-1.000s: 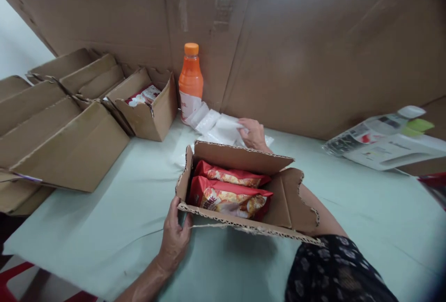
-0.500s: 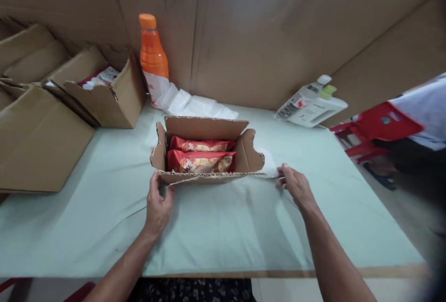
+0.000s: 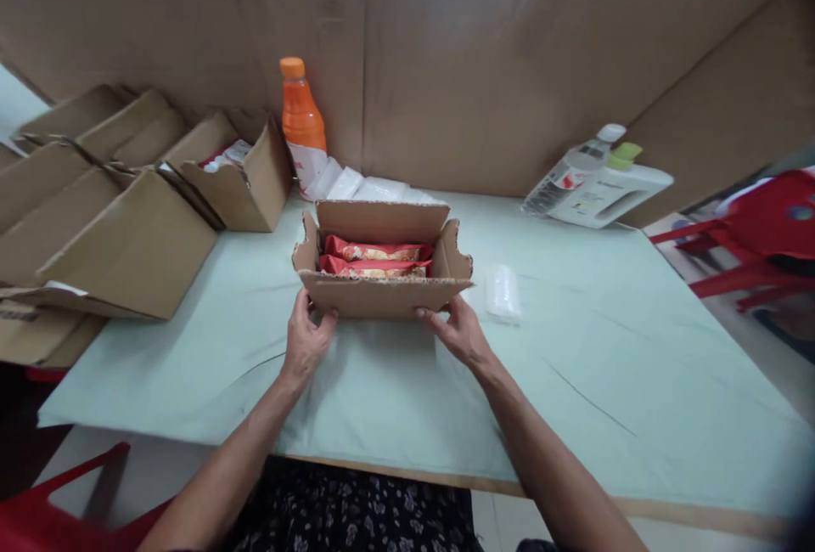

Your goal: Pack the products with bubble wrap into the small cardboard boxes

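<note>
An open-topped cardboard box (image 3: 382,299) stands on the light green table, its front wall facing me. Two red snack packets (image 3: 375,267) lie side by side inside it. My left hand (image 3: 307,340) grips the box's near left corner, thumb on the front wall and fingers round the side. At the near right corner, my right hand (image 3: 459,331) holds the box the same way, its fingertips partly hidden. A clear air-cushion packet (image 3: 503,293) lies on the cloth just right of the box.
Several open cardboard boxes (image 3: 127,246) crowd the left side. An orange drink bottle (image 3: 304,127) stands behind, beside a row of air cushions (image 3: 375,188). A clear bottle (image 3: 570,170) and a white jug (image 3: 611,194) lean at back right. Red stools (image 3: 757,229) stand beyond the table.
My right hand has left the air cushion, which now lies on the table, and has closed on the box's right corner. My left hand stays on the left corner. The view has shifted.
</note>
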`<state>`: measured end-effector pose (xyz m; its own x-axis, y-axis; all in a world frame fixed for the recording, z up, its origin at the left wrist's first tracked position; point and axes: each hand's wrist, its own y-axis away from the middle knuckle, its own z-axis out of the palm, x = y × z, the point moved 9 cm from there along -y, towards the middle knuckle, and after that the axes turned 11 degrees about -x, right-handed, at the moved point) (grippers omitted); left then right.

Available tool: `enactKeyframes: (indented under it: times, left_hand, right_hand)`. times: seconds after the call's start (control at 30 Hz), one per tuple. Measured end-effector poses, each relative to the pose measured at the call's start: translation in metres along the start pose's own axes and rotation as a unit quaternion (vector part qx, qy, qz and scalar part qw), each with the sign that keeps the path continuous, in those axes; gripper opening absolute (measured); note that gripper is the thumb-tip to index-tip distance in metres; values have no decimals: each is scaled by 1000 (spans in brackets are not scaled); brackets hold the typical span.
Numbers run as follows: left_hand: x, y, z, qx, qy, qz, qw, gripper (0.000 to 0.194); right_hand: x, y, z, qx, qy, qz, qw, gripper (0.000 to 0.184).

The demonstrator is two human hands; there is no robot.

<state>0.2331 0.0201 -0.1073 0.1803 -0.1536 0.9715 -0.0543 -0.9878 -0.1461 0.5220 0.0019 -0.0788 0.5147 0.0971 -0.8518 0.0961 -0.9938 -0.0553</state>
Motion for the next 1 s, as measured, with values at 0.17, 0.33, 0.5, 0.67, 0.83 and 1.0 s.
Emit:
enactKeyframes:
  times: [0.17, 0.33, 0.5, 0.67, 0.83, 1.0]
  left_hand:
    - [-7, 27, -8, -3, -5, -34, 999, 36]
    - [-10, 31, -5, 6, -8, -26, 1000, 37]
    - [-12, 5, 4, -9, 14, -14, 1000, 49]
    - [-16, 14, 1, -8, -11, -20, 1000, 50]
    - [-26, 47, -6, -16, -11, -44, 999, 61]
    - [-30, 66, -5, -24, -23, -48, 998, 63]
  right_hand:
    - [8, 38, 16, 24, 5, 12, 1000, 43]
    - [20, 45, 13, 48, 0, 50, 998, 46]
    - [18, 18, 12, 35, -52, 37, 997, 47]
    - [14, 30, -10, 23, 28, 6, 999, 42]
    - [17, 52, -64, 115, 304, -22, 945, 55]
    - [56, 30, -99, 108, 311, 70, 942, 35]
